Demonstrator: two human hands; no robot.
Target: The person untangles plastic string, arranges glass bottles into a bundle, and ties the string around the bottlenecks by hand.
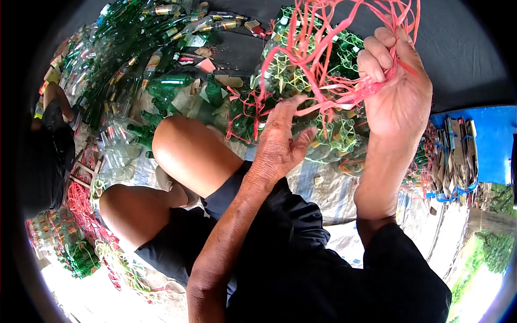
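My right hand [396, 81] is raised at the upper right, its fingers closed round a bunch of red plastic twine netting [318, 59]. The loose loops and knotted strands hang from that grip to the left. My left hand [280, 137] is lower, by the netting's lower strands, with its thumb and index finger apart. Its other fingers are partly hidden, and the fingertips seem to touch a strand. Behind the netting, green and clear bottles stand bundled in yellow-green netting [339, 137]. More red strands lie over the green bottles left of my left hand.
A large heap of green glass bottles [107, 70] fills the upper left. Loose green bottles [167, 86] lie near my knees. Another person's leg [56, 102] shows at the far left. Red netting [83, 210] is piled below it. Stacked flattened cardboard [458, 156] stands at the right.
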